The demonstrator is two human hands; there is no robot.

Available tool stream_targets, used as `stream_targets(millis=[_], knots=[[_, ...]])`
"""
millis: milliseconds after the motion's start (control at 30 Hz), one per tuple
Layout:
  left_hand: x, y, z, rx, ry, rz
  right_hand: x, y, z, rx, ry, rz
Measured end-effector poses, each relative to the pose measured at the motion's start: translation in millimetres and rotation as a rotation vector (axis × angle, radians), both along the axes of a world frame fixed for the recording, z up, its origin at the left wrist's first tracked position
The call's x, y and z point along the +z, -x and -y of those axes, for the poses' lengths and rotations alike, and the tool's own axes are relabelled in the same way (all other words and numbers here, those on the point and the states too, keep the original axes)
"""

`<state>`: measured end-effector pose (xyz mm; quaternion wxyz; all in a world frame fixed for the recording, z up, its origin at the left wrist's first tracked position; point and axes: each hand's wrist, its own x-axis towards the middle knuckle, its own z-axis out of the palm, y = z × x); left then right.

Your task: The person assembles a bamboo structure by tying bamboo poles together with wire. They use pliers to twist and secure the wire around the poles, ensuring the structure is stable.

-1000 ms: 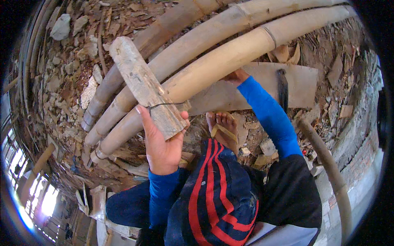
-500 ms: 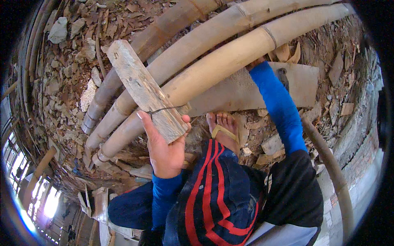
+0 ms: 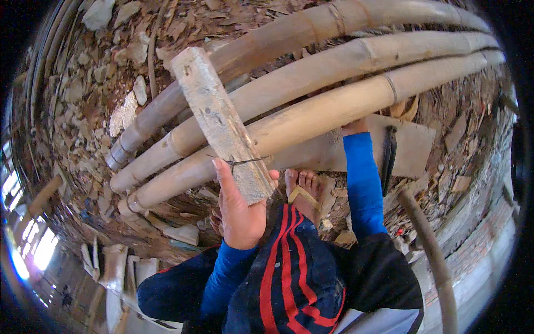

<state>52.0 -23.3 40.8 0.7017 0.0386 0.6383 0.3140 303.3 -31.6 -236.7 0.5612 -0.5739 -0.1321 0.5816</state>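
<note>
My left hand [image 3: 242, 214] is closed around the near end of a rough wooden block [image 3: 214, 114], thumb along one edge. A thin dark cord [image 3: 250, 161] is wrapped around the block close to my thumb, with a loose end sticking out. The block lies slanted across the three bamboo poles in view. My right hand [image 3: 356, 127] reaches to the underside of the nearest bamboo pole [image 3: 328, 119], which hides its fingers. Below that pole a flat grey board [image 3: 414, 147] lies on the ground, carrying a long black object [image 3: 390, 156] right of my blue sleeve.
Beyond the nearest pole lie a middle bamboo pole [image 3: 317, 69] and a far bamboo pole [image 3: 278, 39]. Stones [image 3: 99, 15] and wood chips litter the ground. A thin pole [image 3: 428, 245] slants at the right, beside a low wall [image 3: 484, 239]. My sandalled foot [image 3: 304, 189] is near the board.
The view has shifted, with the poles now lower in it. My right forearm has moved left off the black object, which shows more fully. My left hand still grips the block.
</note>
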Motion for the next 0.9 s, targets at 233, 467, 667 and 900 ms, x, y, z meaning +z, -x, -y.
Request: stream_targets(millis=[233,467,667,900], knots=[[6.8,-3.0,-8.1,-0.007,0.043,0.049,-2.2,-30.5,19.9,-0.134,-0.026,-0.164],[1.0,1.6,-1.6,0.005,0.015,0.013,-12.4,-38.8,15.5,-0.16,-0.065,-0.272],[0.8,-1.4,-4.5,-0.038,0.017,0.044,-20.5,-59.0,33.0,-0.246,-0.096,-0.301],[1.9,1.3,-4.2,-0.029,0.036,0.046,-12.3,-47.9,42.8,-0.289,-0.171,-0.417]])
